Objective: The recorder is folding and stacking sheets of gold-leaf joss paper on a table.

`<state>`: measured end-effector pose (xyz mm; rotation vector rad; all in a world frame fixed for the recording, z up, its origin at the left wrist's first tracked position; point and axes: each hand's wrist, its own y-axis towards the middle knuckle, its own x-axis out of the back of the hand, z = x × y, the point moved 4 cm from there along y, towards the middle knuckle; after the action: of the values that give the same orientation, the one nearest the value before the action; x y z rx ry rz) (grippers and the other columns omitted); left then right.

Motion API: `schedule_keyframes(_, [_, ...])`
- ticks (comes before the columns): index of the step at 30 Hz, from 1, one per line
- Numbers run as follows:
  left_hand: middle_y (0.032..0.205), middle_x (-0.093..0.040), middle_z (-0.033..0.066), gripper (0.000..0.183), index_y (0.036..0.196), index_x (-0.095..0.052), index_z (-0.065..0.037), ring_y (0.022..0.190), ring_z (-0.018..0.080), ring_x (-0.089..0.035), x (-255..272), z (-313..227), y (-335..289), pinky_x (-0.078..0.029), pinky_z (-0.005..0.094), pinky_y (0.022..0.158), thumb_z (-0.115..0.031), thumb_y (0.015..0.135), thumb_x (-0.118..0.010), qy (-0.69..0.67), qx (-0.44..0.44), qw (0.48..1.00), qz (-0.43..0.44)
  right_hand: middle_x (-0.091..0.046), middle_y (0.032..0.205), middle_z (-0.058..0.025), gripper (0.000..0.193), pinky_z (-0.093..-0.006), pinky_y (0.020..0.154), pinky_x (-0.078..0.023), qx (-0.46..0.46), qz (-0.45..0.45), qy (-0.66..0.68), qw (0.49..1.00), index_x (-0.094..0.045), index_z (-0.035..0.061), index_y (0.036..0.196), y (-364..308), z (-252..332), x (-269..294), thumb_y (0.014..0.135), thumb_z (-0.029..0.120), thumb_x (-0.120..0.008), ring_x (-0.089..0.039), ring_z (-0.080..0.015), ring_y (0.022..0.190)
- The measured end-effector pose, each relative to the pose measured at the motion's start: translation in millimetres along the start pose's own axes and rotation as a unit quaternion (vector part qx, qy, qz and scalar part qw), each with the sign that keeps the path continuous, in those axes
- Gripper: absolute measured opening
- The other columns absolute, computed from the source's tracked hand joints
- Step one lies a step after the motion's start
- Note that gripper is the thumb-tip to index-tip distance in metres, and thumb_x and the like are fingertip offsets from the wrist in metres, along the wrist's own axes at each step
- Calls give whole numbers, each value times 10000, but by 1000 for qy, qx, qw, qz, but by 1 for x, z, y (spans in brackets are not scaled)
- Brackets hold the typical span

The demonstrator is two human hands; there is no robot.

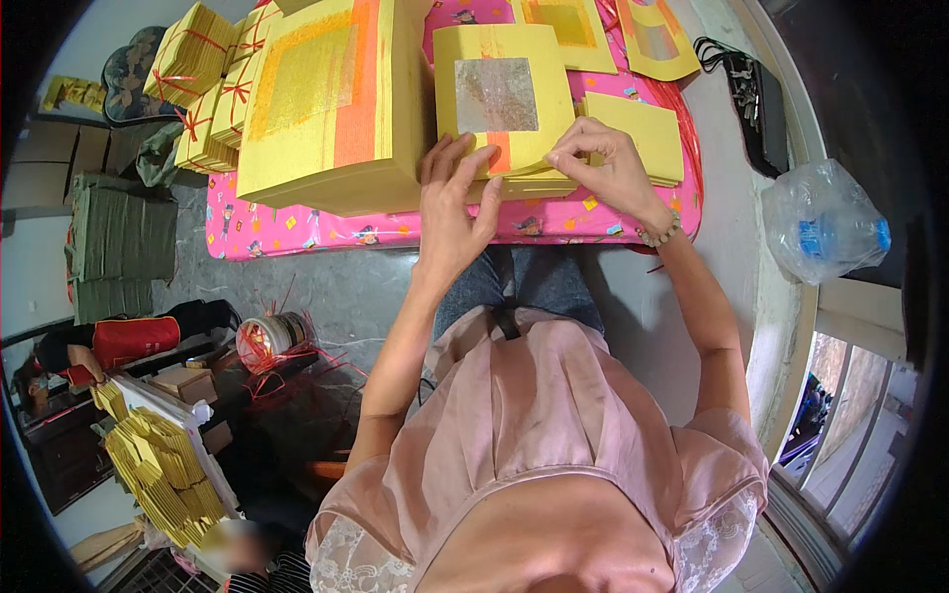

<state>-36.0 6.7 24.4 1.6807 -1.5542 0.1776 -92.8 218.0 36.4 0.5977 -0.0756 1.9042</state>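
Observation:
A stack of yellow paper sheets lies in front of me, its top sheet bearing a silver square and an orange band. My left hand rests on the sheet's near left edge, fingers spread. At the near right corner my right hand pinches the sheet's edge between thumb and fingers, lifting it slightly. Close on the left rises a much taller stack of yellow paper with the same orange band. To the right, partly behind my right hand, is a lower yellow stack.
A pink patterned cover lies over the table. Bundles tied with red string stand at the far left. On the right are a black pouch and a bagged bottle. Lower left, other people are near a table with yellow paper.

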Motion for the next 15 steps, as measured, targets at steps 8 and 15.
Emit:
schedule_keyframes(8, [1279, -571, 218, 323, 1174, -667, -76, 1266, 445, -461, -2, -2, 4, -376, 509, 1073, -136, 857, -665, -2, 17, 1000, -14, -661, 803, -41, 105, -273, 752, -480, -8, 2, 6, 1000, -748, 3, 849, 2, -2, 1, 858, 107, -737, -603, -122, 823])
schedule_keyframes(15, [1197, -612, 201, 214, 1100, -692, -72, 1185, 446, -518, -1, -2, 7, -425, 515, 1012, -121, 897, -645, 44, -14, 999, -27, -659, 866, -75, 143, -315, 768, -486, 72, -20, -79, 994, -718, 26, 892, 0, 13, 1, 864, 165, -735, -621, -197, 809])
